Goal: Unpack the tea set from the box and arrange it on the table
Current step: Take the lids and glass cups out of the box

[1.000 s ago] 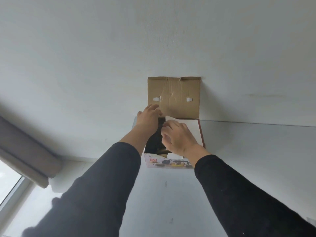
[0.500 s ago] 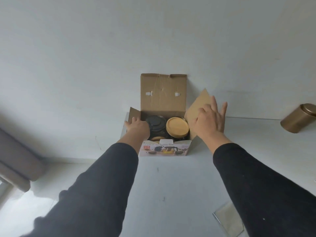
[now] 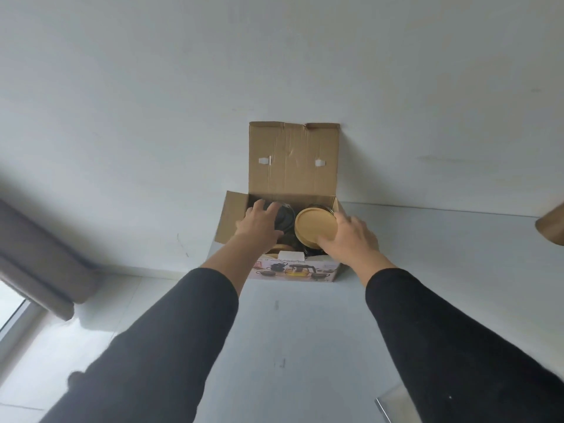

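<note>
Tea set pieces sit inside the open cardboard box (image 3: 293,166), which stands on the white table (image 3: 305,346) against the wall, at about 12 o'clock from the person.

The left hand's fingers (image 3: 259,206) are spread and bent over the dark round teapot lid (image 3: 285,219) in the left half of the box. They touch its top, but it is hard to tell if they grip it. The left hand (image 3: 258,227) is inside the box, near the left flap (image 3: 230,215), which leans out toward 9 o'clock.

The right hand's fingers (image 3: 343,219) curl round the right edge of the round wooden lid (image 3: 314,225), and the thumb is on its near edge. The right hand (image 3: 351,239) holds this lid, which tips up so its flat face shows. It sits on a dark glass pot in the right half of the box.

More dark pieces and a small white card (image 3: 291,255) lie at the front of the box, toward 6 o'clock. The box front (image 3: 296,270) has a picture of a teapot and cups.

Both arms wear black sleeves (image 3: 457,346).

The tall back flap stands up straight against the wall.

A gold tin (image 3: 552,228) peeks in at 3 o'clock. A grey curtain (image 3: 39,257) hangs at 9 o'clock. A shiny flat thing (image 3: 386,407) lies on the table at 5 o'clock.
</note>
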Available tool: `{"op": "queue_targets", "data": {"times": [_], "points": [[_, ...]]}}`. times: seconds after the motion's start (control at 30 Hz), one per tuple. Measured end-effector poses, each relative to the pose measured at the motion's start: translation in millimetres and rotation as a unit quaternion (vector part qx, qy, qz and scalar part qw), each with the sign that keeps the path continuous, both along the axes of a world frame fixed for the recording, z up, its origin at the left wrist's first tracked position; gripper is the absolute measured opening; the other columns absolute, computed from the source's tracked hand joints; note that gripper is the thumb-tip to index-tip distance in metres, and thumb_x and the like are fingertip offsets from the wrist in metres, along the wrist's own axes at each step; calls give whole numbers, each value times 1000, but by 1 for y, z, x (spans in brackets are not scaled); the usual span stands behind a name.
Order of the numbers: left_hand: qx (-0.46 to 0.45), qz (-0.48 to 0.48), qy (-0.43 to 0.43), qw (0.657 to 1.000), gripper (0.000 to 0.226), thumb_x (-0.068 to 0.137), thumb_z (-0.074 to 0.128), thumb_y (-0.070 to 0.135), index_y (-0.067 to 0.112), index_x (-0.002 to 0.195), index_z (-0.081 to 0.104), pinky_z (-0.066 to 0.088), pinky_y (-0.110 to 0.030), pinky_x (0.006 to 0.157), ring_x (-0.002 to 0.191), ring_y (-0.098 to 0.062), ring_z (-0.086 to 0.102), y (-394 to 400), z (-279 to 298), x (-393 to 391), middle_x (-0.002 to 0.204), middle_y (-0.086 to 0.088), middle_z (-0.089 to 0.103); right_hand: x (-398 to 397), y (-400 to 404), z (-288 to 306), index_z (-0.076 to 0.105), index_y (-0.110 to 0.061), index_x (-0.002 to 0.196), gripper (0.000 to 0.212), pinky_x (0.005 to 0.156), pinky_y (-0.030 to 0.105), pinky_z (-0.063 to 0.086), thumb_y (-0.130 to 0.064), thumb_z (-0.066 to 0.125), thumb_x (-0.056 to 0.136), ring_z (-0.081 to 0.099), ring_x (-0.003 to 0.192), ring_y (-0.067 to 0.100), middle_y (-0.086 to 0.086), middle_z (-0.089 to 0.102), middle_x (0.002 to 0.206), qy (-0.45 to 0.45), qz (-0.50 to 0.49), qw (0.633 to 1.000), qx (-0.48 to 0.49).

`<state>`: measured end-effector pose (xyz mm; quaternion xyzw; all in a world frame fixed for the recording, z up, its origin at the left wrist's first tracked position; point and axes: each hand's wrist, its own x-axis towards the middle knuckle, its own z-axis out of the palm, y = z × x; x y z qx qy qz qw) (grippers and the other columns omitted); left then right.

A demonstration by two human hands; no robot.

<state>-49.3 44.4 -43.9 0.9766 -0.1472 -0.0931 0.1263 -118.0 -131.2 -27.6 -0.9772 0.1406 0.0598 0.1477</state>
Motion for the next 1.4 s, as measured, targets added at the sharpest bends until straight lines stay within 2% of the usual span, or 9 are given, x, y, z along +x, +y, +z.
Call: {"op": "queue_targets", "data": {"times": [0.1,0.17,0.3,0.4,0.47,0.63,0.9,1.17,1.4], "points": [[-7,-70,-34,997,49,80,73,33,21,123,52,48,-38,95,120,-23,41,8,7,-5,132,-3,37,16,2,5,29,-19,144,80,99,36,38,-48,67,80,36,130,26,6,33,144,-14,63,997,42],[37,-111,-47,992,43,79,73,39,23,117,58,47,-32,90,116,-19,42,10,9,-6,125,0,43,26,5,5,23,-19,147,90,101,36,36,-44,73,77,32,133,25,5,26,148,15,91,993,76],[90,-186,-74,976,49,79,68,51,23,118,57,39,-25,84,112,-16,47,9,17,-3,119,3,51,39,4,-7,19,-18,148,101,105,42,34,-39,80,70,29,135,29,7,22,150,47,107,988,98],[121,-242,-89,959,48,79,69,46,26,119,51,32,-22,78,105,-15,46,3,23,-3,115,4,49,42,2,-15,18,-19,148,103,107,45,33,-38,81,68,28,135,31,8,19,151,58,109,987,102],[146,-268,-94,948,43,80,71,41,29,118,53,34,-23,79,105,-13,44,-3,25,-3,114,5,47,44,0,-17,19,-19,147,103,107,45,33,-38,81,68,28,135,31,8,20,150,55,114,987,99],[185,-285,-84,937,28,85,70,29,31,112,63,40,-25,86,112,-14,45,-8,21,-1,116,5,49,46,-3,-17,18,-17,148,103,108,44,32,-36,81,69,27,136,30,9,20,151,55,118,985,116],[294,-331,-71,894,51,75,68,53,30,120,62,40,-31,92,115,-16,42,-16,26,1,120,4,48,47,-4,-18,23,-18,145,97,102,44,39,-39,80,69,36,129,31,10,26,146,56,121,985,111],[327,-341,-58,879,39,77,69,43,29,113,66,44,-30,89,113,-16,45,-25,28,0,118,6,52,50,-4,-19,24,-18,144,98,100,43,42,-44,80,67,38,127,31,11,31,143,60,126,986,92],[381,-370,-75,844,44,80,67,47,21,116,64,38,-31,88,111,-18,48,-40,31,3,115,2,55,51,-5,-19,26,-17,143,96,101,42,40,-44,79,68,36,129,31,12,33,142,62,130,986,80]]}}
